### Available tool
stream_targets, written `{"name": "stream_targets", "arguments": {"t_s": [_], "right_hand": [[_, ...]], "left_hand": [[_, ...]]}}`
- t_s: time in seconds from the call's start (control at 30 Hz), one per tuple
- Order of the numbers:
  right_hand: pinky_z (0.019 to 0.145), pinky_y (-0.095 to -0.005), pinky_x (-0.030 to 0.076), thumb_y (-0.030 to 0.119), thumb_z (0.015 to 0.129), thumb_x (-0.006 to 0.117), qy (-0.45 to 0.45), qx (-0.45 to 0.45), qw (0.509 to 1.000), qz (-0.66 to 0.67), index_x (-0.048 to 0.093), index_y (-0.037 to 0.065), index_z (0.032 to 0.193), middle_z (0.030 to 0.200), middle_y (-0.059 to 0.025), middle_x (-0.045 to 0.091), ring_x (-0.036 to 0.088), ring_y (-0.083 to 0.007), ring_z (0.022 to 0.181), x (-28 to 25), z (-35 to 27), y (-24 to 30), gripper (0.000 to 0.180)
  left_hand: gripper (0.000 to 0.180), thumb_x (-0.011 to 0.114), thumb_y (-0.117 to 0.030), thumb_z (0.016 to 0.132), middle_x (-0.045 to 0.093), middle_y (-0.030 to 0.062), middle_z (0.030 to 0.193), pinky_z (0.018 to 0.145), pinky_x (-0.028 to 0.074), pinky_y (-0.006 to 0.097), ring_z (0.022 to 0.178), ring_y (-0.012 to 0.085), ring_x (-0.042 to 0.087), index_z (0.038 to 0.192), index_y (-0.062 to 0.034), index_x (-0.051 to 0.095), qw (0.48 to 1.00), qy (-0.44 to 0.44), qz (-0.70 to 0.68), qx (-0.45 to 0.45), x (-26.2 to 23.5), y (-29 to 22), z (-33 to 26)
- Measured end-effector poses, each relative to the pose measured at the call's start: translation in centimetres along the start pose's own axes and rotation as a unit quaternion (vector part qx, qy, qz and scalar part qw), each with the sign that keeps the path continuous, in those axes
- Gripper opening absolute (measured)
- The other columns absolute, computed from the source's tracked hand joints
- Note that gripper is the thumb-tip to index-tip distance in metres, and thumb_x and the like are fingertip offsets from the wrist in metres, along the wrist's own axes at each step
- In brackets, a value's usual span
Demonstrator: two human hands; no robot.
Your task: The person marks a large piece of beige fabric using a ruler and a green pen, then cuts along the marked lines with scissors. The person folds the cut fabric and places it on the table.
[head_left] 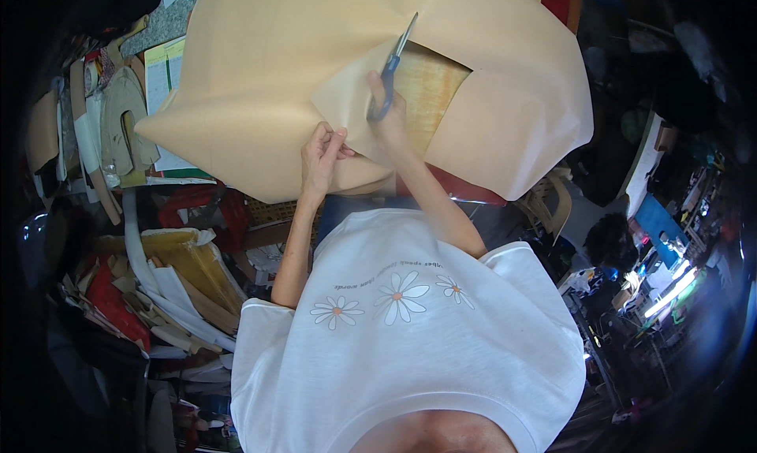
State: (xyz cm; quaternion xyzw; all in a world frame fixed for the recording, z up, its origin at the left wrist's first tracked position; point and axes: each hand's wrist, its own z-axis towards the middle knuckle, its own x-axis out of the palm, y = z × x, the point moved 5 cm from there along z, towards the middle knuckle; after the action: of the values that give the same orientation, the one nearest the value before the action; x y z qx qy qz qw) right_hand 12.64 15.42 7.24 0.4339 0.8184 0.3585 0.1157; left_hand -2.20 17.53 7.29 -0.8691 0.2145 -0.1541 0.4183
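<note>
A large tan sheet (252,74), smooth like leather, is draped over the table and hangs past its near edge. It has a cut opening through which a yellowish, wood-like surface (434,90) shows. My right hand (390,126) grips blue-handled scissors (387,78), whose blades point up and away from me, over the far side of the opening. Left of the scissors, my left hand (322,155) is closed with thumb and fingers pinched on the near edge of the sheet. A paler part of the sheet (343,82) is lifted between my hands.
At the left lie a paper with a green pencil (168,73) and a coiled pale strip (120,130). Below it, scraps and folded sheets (189,272) are piled up. A curved chair-like frame (556,205) stands at the right, with a dark-haired person (611,244) beyond.
</note>
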Motion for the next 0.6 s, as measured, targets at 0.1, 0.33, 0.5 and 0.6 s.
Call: {"name": "stream_targets", "arguments": {"t_s": [0.1, 0.33, 0.5, 0.6], "right_hand": [[0.045, -0.0224, 0.025, 0.047, 0.087, 0.065, 0.003, 0.004, 1.000, 0.005, 0.049, 0.014, 0.071, 0.061, 0.0082, 0.037, 0.034, -0.0031, 0.052, 0.0, 0.0, 0.0, 0.041], [0.042, -0.0226, 0.027, 0.047, 0.086, 0.066, 0.004, 0.003, 1.000, 0.014, 0.050, 0.015, 0.070, 0.058, 0.0078, 0.039, 0.035, -0.0038, 0.047, -0.7, 0.7, -0.9, 0.040], [0.049, -0.0213, 0.042, 0.056, 0.082, 0.065, 0.050, 0.036, 0.975, -0.212, 0.057, 0.014, 0.074, 0.060, 0.0038, 0.052, 0.052, -0.0073, 0.051, -6.1, 4.5, 3.1, 0.044], [0.051, -0.0214, 0.041, 0.060, 0.080, 0.065, 0.144, 0.010, 0.934, -0.327, 0.055, 0.013, 0.070, 0.059, 0.0038, 0.050, 0.050, -0.0069, 0.051, -8.5, 7.3, 7.2, 0.048]], "left_hand": [[0.028, 0.057, -0.025, 0.095, 0.056, 0.0043, 0.069, 0.060, 0.048, 0.023, 0.066, 0.0122, 0.062, 0.078, -0.0049, 0.047, 1.000, -0.001, -0.005, -0.001, 0.0, 0.0, -0.1], [0.027, 0.058, -0.021, 0.095, 0.056, 0.0055, 0.068, 0.060, 0.049, 0.026, 0.065, 0.0126, 0.061, 0.078, -0.0030, 0.046, 1.000, -0.005, 0.007, 0.016, 0.1, 0.0, -0.2], [0.023, 0.059, -0.016, 0.092, 0.058, 0.0135, 0.067, 0.056, 0.048, 0.032, 0.062, 0.0193, 0.062, 0.080, 0.0006, 0.049, 0.984, -0.009, 0.146, 0.106, 1.8, -1.0, -1.1], [0.020, 0.061, -0.014, 0.089, 0.060, 0.0143, 0.070, 0.055, 0.049, 0.034, 0.062, 0.0255, 0.062, 0.080, -0.0005, 0.050, 0.939, -0.021, 0.289, 0.184, 3.2, -2.0, -1.7]]}}
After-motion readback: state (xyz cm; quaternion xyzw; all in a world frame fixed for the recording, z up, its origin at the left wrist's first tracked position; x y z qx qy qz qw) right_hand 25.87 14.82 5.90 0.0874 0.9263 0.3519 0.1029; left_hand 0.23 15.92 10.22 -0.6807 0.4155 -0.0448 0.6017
